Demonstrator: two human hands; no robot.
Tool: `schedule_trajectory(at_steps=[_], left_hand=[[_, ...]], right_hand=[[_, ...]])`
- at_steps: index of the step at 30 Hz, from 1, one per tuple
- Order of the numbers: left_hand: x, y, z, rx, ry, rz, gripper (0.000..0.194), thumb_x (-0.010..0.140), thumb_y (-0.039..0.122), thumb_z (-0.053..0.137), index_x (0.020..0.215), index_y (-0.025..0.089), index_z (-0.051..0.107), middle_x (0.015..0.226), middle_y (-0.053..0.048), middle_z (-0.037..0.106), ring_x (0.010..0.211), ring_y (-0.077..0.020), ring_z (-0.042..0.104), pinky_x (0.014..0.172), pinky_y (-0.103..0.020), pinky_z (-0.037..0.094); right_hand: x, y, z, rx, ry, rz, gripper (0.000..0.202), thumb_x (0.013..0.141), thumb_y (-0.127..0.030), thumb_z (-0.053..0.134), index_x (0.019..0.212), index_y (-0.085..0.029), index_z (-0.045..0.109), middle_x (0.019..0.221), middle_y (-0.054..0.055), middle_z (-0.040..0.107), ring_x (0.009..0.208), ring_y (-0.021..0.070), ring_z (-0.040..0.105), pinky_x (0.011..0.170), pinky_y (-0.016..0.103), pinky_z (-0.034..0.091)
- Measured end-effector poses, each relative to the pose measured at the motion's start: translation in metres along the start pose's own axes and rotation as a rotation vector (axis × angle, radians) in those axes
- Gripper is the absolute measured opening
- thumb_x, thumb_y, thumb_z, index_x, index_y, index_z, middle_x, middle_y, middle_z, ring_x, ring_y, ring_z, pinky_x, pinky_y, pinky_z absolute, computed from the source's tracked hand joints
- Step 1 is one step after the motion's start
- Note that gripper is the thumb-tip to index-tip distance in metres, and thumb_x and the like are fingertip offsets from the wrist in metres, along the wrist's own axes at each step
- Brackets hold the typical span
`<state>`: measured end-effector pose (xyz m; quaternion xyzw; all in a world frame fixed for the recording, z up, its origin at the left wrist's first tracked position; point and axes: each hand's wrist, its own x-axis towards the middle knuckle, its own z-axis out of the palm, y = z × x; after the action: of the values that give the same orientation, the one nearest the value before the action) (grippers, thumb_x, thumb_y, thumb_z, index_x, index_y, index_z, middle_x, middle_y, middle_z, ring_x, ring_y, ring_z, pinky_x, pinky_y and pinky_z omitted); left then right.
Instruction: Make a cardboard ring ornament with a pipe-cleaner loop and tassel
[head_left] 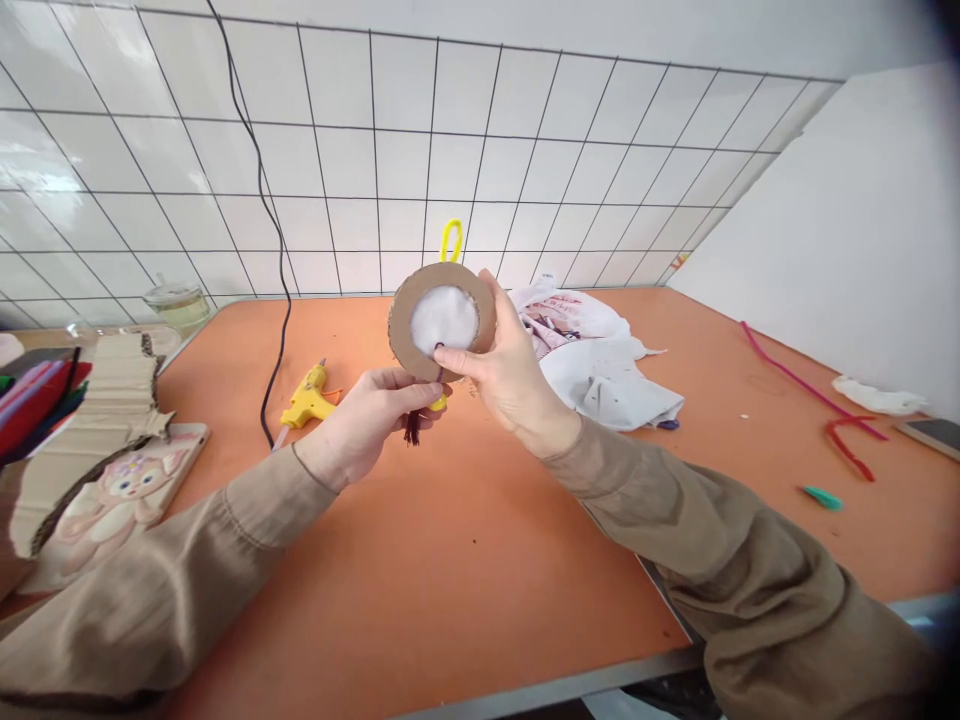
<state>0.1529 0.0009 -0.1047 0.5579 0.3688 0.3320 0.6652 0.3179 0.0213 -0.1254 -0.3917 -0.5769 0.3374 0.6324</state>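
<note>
A round cardboard ring (407, 308) with a white centre (450, 312) is held up above the orange table. A yellow loop (451, 241) stands up from its top edge. My right hand (514, 370) grips the ring's right side, its thumb pressed on the lower part of the white centre beside a small dark loop. Below the ring, my left hand (375, 415) pinches the bottom edge near a small yellow piece (439, 402). A dark red tassel (412, 428) hangs by the left fingers.
On the left lie a yellow glue gun (307, 396), a black cable (283, 290), corrugated cardboard (90, 430) and a cartoon-printed case (120, 500). White plastic bags (600, 370) sit behind my right hand. Pink and red stems (795, 376) and a green clip (823, 497) lie at right.
</note>
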Motion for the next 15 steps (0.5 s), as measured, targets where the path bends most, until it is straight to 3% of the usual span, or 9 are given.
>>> schedule_trajectory(at_steps=[7, 11, 15], left_hand=[[0.001, -0.003, -0.003, -0.068, -0.040, -0.038, 0.036, 0.076, 0.048, 0.075, 0.083, 0.013, 0.069, 0.077, -0.009, 0.068, 0.063, -0.0157, 0.059, 0.052, -0.028, 0.044], [0.002, -0.004, -0.004, -0.140, -0.073, -0.035, 0.035, 0.083, 0.048, 0.068, 0.080, 0.013, 0.068, 0.076, -0.010, 0.069, 0.062, -0.0138, 0.059, 0.054, -0.025, 0.046], [0.002, -0.004, -0.006, -0.108, -0.059, -0.049, 0.030, 0.083, 0.043, 0.068, 0.077, 0.013, 0.068, 0.078, -0.010, 0.071, 0.060, -0.0134, 0.060, 0.051, -0.024, 0.043]], right_hand=[[-0.002, -0.012, 0.002, 0.190, -0.100, 0.162, 0.065, 0.070, -0.031, 0.078, 0.126, -0.030, 0.045, 0.120, 0.005, 0.062, 0.107, 0.0265, 0.062, 0.079, 0.045, 0.060], [-0.002, -0.010, 0.001, 0.297, -0.180, 0.230, 0.046, 0.071, -0.033, 0.079, 0.108, -0.025, 0.052, 0.100, 0.004, 0.067, 0.086, 0.0224, 0.065, 0.069, 0.041, 0.058], [-0.002, -0.011, 0.001, 0.297, -0.266, 0.255, 0.040, 0.073, -0.039, 0.079, 0.101, -0.024, 0.056, 0.087, 0.002, 0.067, 0.072, 0.0200, 0.063, 0.066, 0.041, 0.056]])
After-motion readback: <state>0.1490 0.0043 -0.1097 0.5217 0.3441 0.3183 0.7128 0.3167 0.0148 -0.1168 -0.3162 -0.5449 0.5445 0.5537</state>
